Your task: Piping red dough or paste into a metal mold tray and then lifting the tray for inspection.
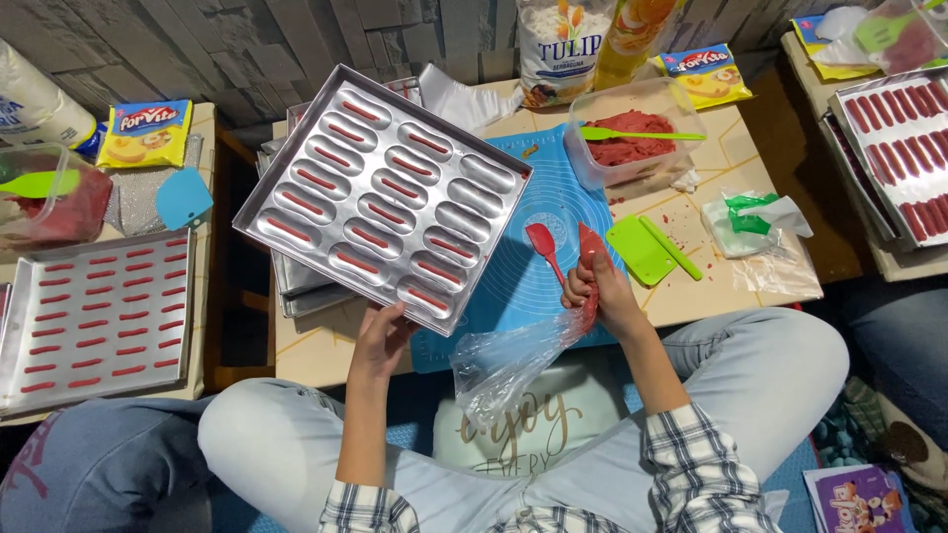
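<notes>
The left hand [380, 336] grips the tilted tray [383, 192] by its near edge, fingers hidden beneath. The right hand [600, 286] is closed around a piping bag [523, 355], its tip hard to make out.

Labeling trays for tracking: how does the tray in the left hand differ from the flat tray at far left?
The held tray, gripped by the left hand, is tilted up off the table; the far-left tray lies flat. The held tray has oval moulded wells; the far-left one is a plain sheet. Both are metal and carry rows of red strips.
</notes>
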